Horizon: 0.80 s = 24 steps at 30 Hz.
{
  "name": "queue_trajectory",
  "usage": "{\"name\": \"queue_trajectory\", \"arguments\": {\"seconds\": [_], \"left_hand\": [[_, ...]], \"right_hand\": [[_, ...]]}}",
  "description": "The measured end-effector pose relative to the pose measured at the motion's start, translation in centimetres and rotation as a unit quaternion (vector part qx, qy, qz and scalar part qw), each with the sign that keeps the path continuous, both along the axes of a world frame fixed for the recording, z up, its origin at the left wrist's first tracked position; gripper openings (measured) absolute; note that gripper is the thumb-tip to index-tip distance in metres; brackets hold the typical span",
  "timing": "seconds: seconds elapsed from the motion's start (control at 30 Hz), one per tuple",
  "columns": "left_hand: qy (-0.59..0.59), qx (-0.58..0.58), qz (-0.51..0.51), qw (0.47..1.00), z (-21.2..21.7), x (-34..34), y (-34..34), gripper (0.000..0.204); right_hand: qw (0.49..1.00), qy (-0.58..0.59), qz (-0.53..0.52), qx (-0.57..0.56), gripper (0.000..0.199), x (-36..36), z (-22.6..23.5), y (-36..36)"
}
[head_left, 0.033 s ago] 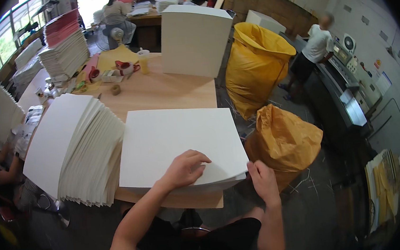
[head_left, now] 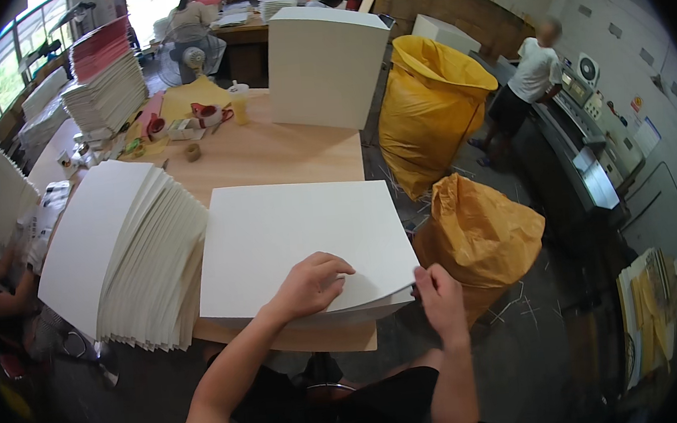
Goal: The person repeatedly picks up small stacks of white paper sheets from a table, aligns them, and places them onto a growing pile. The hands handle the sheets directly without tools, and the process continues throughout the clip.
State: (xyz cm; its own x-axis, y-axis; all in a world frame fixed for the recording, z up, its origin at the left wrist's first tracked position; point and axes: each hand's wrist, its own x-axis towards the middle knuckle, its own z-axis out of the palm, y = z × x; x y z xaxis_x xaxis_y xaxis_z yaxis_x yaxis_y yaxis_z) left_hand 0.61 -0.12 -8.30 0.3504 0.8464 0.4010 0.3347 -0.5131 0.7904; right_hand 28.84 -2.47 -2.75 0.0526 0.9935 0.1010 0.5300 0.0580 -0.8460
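A stack of white paper sheets (head_left: pixel 304 231) lies in front of me at the table's near edge. My left hand (head_left: pixel 313 285) rests on its top sheet near the front, fingers loosely bent and apart from the thumb, holding nothing. At the right front corner, my right hand (head_left: pixel 443 297) pinches the top sheet between thumb and fingers. That corner is bent up a little, with a narrow gap over the sheets below. Left of the stack, a fanned pile of white sheets (head_left: pixel 149 252) leans in a slant.
A tall white stack (head_left: pixel 326 71) stands at the table's far right. Tape rolls (head_left: pixel 192 152) and a cup (head_left: pixel 240 103) lie behind. Yellow (head_left: pixel 427 115) and orange (head_left: pixel 486 239) bags stand to the right. One person (head_left: pixel 532 74) stands by a machine; another (head_left: pixel 11 288) sits at left.
My right hand has risen very slightly with the sheet's corner, and the gap beneath it looks a little wider. My left hand stays in place on the stack.
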Motion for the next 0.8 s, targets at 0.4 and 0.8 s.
{"name": "queue_trajectory", "arguments": {"seconds": [0.4, 0.8], "left_hand": [[-0.011, 0.03, -0.047, 0.998, 0.6, -0.4, 0.3, 0.045], [-0.087, -0.07, -0.037, 0.993, 0.7, -0.5, -0.1, 0.054]], "right_hand": [[0.963, 0.266, 0.036, -0.032, 0.026, -3.9, -1.2, 2.4], [0.922, 0.378, 0.04, -0.069, 0.032, -3.1, -1.0, 2.5]]}}
